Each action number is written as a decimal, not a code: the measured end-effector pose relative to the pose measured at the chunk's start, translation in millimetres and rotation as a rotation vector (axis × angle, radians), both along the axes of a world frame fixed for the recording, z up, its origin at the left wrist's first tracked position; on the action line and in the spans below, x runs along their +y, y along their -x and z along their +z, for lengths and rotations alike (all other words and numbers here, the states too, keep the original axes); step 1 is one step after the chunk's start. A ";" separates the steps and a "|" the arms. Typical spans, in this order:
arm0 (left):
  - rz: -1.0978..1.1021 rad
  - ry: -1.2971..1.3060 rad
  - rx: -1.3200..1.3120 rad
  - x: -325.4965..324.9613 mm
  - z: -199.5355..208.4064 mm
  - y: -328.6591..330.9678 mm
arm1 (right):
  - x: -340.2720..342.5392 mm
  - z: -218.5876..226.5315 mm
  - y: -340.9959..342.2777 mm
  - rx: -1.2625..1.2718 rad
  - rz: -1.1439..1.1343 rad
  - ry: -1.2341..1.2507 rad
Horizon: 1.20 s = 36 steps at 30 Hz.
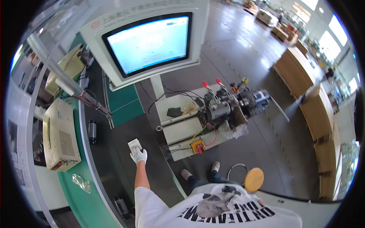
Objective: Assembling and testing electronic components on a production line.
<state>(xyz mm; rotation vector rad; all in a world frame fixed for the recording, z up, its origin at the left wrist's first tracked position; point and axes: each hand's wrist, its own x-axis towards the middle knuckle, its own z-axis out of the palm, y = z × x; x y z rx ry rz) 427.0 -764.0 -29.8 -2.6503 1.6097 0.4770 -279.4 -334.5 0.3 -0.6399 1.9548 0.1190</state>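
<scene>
Fingers of the gloved left hand (139,155) grasp 1 small white card (134,146) above the dark conveyor belt (102,152). 2 black cylinders (92,131) lie on that belt. 1 monitor (149,43) stands beyond. The right hand is out of view.

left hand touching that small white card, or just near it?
Touching. The head view shows the gloved left hand gripping the small white card by its lower edge, fingers overlapping it with no gap.

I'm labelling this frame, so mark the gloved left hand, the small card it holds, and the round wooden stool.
left hand (139,156), head view, back of the white glove.
small card (134,146), head view, its middle.
round wooden stool (254,179), head view, seat centre.
</scene>
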 end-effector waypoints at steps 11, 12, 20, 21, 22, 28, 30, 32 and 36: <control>-0.544 0.218 0.550 -7.6 89.3 190.5 | -244.4 67.0 -64.3 0.106 0.168 0.386; -0.684 0.262 0.682 3.0 98.0 228.2 | -270.9 67.9 -79.3 0.045 0.246 0.484; -0.568 0.368 0.625 36.7 86.9 322.8 | -398.9 24.3 -238.8 -0.168 0.707 0.678; -0.533 0.424 0.600 38.2 85.9 326.9 | -402.6 25.6 -238.2 -0.156 0.666 0.672; -0.519 0.401 0.594 39.9 84.7 328.8 | -406.8 24.2 -236.6 -0.193 0.705 0.680; -0.307 0.442 0.551 49.2 87.4 354.3 | -420.3 19.4 -226.3 -0.322 0.784 0.608; -0.314 0.462 0.520 42.8 91.2 357.2 | -421.5 16.9 -222.7 -0.212 0.876 0.805; -0.399 0.499 0.444 42.1 101.0 353.9 | -420.8 19.3 -221.0 -0.203 0.986 0.789; -0.550 0.271 0.294 45.1 149.3 303.3 | -422.5 23.8 -218.0 -0.228 0.972 0.746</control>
